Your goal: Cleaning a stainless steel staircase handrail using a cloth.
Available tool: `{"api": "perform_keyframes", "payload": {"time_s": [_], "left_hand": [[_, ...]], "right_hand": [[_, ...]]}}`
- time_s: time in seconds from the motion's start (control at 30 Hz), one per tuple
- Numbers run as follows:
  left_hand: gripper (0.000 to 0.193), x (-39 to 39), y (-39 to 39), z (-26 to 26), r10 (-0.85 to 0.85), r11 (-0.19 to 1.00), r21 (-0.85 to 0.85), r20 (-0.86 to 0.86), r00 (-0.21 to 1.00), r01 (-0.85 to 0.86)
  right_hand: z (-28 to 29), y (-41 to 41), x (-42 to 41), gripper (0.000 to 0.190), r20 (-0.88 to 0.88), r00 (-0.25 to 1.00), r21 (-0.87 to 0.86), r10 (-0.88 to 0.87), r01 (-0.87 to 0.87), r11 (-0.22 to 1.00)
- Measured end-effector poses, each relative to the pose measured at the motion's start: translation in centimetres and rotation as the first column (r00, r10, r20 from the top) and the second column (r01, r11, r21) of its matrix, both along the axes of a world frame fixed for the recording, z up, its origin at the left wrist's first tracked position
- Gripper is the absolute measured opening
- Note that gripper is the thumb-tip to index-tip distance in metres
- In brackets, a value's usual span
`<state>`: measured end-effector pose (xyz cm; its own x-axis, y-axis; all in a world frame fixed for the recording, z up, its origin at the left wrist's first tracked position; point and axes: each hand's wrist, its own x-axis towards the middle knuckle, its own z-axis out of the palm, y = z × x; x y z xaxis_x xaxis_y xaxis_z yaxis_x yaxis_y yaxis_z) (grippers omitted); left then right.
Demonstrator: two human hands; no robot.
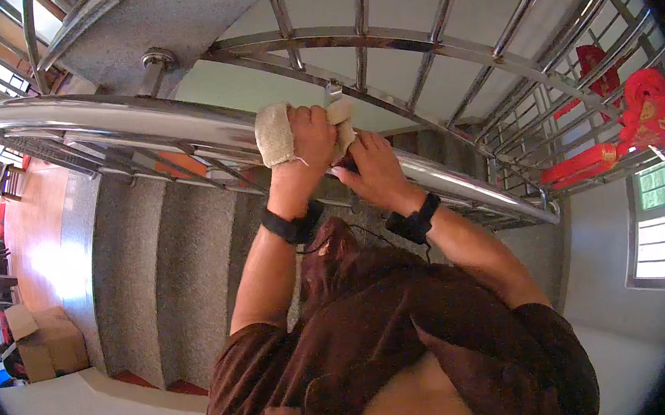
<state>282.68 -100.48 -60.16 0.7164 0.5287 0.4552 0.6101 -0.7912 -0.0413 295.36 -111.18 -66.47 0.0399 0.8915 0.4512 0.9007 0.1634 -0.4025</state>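
Note:
A polished metal handrail [177, 117] slopes across the stairwell in front of me. My left hand [311, 134] grips a folded beige cloth [275, 134] against the rail, with cloth showing on both sides of the fingers. Close beside it, my right hand [378, 169] rests on the rail, its fingers bent over the top near the cloth's right end; whether it also holds cloth cannot be told. A short metal bracket [333, 91] stands just beyond my left hand. Both wrists wear black bands, with thin dark cords near them.
Speckled stone steps [187, 271] lie below the rail. Metal bars [360, 40] stand beyond it. Red decorations [645, 120] hang on the railing at right, above a barred window [663, 233]. An open cardboard box [55, 343] and chairs are at far left on a shiny floor.

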Motion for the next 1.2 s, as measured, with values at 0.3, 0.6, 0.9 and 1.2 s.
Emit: {"api": "perform_keyframes", "payload": {"time_s": [0.3, 0.6, 0.9, 1.2], "left_hand": [[0.023, -6.9, 7.2, 4.6, 0.081, 0.99, 0.106, 0.134, 0.988, -0.095], [0.026, -7.5, 10.4, 4.1, 0.049, 0.938, 0.346, -0.06, 0.997, -0.025], [0.035, -2.2, 7.3, 3.8, 0.048, 0.985, -0.164, -0.079, 0.996, -0.06], [0.032, -1.7, 5.5, 4.6, 0.171, 0.974, -0.16, 0.054, 0.984, -0.161]], "right_hand": [[-0.6, -2.0, 3.9, 0.071, -0.108, 0.991, 0.063, 0.075, -0.069, 0.996], [-1.2, -2.5, 4.2, 0.078, -0.037, 0.999, -0.112, -0.007, 0.003, 0.994], [-2.2, -2.3, 4.9, 0.078, -0.029, 1.0, 0.002, -0.003, 0.003, 1.0], [-1.0, -2.4, 4.5, 0.076, -0.014, 1.0, -0.157, -0.018, 0.015, 0.987]]}}
